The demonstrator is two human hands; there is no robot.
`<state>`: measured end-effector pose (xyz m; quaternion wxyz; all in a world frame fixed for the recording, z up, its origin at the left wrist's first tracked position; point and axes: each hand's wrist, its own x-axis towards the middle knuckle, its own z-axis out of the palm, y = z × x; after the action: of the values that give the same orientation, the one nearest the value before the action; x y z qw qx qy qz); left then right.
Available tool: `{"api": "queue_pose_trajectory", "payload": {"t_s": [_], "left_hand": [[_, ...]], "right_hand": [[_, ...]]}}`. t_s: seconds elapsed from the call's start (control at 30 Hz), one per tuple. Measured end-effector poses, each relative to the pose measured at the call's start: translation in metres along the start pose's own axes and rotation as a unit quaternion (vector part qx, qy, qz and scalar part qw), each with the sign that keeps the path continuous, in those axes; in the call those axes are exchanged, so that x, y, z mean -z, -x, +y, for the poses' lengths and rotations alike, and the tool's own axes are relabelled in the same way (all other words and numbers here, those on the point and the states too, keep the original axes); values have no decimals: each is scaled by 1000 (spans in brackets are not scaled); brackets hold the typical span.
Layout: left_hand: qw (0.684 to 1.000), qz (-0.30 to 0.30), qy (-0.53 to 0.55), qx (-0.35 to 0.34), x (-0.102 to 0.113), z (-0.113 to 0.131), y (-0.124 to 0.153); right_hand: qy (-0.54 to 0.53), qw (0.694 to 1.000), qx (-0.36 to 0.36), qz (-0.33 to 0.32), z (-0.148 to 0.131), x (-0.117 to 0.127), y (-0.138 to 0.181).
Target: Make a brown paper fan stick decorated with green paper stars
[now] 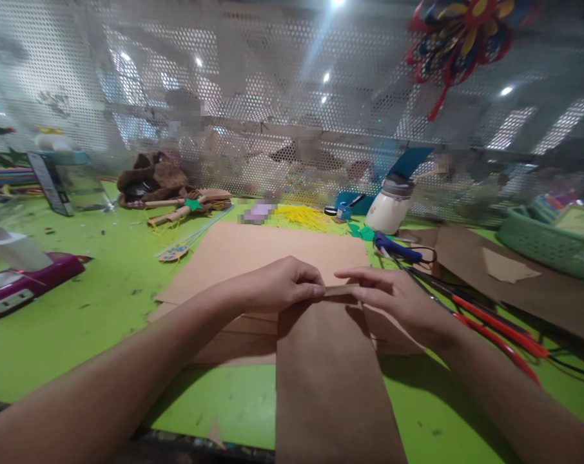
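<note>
A long strip of brown kraft paper [330,380] runs from the near edge of the green table [103,309] toward its middle. My left hand [277,283] is closed in a pinch on the strip's far end, where the paper is folded over. My right hand [393,296] pinches the same folded edge from the right with thumb and fingers pressed together. Under the strip lies a stack of larger brown paper sheets [253,258].
Red-handled scissors [495,328] and a blue glue gun [398,248] lie to the right. A white jar [391,206], a green basket [548,241] and more brown paper [514,270] stand behind them. A purple device [26,280] sits far left. Perforated mesh screen [272,96] closes the back.
</note>
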<state>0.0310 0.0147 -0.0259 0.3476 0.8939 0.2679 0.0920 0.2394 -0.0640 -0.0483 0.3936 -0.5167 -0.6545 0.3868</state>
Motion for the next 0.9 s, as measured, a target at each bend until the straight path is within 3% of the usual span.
{"api": "queue_pose_trajectory", "payload": {"t_s": [0.2, 0.5, 0.77, 0.9], "left_hand": [[999, 15, -48, -11, -3, 4, 2], [992, 59, -97, -54, -3, 15, 8], [982, 106, -133, -76, -3, 10, 6], [984, 114, -116, -76, -2, 10, 6]], "right_hand": [[-19, 998, -61, -28, 0, -6, -3], [18, 999, 22, 26, -3, 2, 1], [143, 983, 109, 31, -2, 7, 2], [162, 980, 116, 29, -4, 8, 2]]}}
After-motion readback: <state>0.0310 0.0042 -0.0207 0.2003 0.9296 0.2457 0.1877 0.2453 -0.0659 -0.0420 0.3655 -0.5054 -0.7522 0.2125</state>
